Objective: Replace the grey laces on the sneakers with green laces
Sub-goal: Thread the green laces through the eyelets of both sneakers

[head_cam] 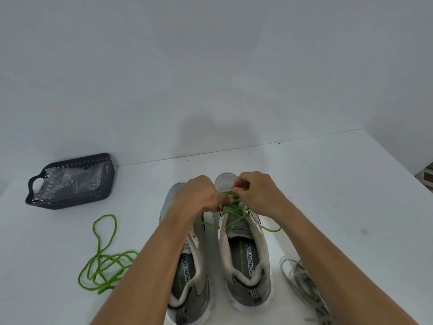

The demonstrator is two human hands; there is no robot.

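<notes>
Showing two sneakers (243, 254), two green laces (103, 266), one grey lace pile (302, 280). Also sitting there: one basket (70, 181), one plastic bag (70, 181).

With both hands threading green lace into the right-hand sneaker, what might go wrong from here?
The left hand and right hand pinch the green lace near the toe of the right sneaker; uneven pulling could leave mismatched ends. The spare green lace lies in tangled loops and may knot. The grey laces lie under the right forearm and could be dragged.
</notes>
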